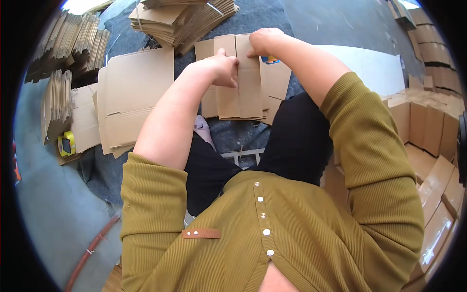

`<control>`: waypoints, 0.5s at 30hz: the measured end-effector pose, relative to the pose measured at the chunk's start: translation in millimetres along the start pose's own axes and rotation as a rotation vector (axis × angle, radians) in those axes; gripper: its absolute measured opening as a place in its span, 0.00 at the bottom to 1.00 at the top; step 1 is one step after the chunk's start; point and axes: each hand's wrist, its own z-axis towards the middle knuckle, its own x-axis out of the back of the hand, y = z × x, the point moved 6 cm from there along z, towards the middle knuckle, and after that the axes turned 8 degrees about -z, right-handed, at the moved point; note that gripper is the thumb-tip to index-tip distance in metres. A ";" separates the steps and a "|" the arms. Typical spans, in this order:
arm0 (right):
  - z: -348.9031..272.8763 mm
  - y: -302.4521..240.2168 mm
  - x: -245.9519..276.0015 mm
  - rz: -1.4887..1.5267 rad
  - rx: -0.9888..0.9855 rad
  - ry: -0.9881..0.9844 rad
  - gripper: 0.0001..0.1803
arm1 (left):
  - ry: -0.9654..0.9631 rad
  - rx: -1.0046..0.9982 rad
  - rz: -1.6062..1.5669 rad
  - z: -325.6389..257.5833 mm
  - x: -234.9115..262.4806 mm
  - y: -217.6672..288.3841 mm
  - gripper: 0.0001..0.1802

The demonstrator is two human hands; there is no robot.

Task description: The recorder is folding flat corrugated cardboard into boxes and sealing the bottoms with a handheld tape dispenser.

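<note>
1. The flat brown folded cardboard box blank (pixel 243 80) lay creased lengthwise, under both hands.
2. The left hand (pixel 221 68) pressed closed fingers onto its middle.
3. The right hand (pixel 262 41) gripped its far edge.

A flattened carton (pixel 243 78) lies on the floor (pixel 335 24) ahead, flat sheets (pixel 131 97) to its left, a bundled stack (pixel 180 19) behind.

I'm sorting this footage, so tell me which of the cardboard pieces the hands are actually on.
The folded cardboard blank straight ahead, under both hands; the flat sheets to its left lie untouched.
</note>
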 end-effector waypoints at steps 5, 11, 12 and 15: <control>2.0 19.7 -16.5 0.199 0.018 0.141 0.34 | 0.031 -0.070 -0.088 34.5 28.0 -13.1 0.24; 4.9 33.4 -32.2 0.390 -0.019 0.167 0.38 | 0.569 -0.105 -0.045 49.9 46.9 -30.4 0.50; 6.0 34.0 -30.4 0.413 -0.012 0.152 0.39 | 0.584 -0.122 -0.109 53.9 45.7 -37.4 0.56; 13.6 39.2 -35.9 0.406 0.035 0.202 0.46 | 0.389 -0.184 -0.128 64.9 43.8 -43.9 0.55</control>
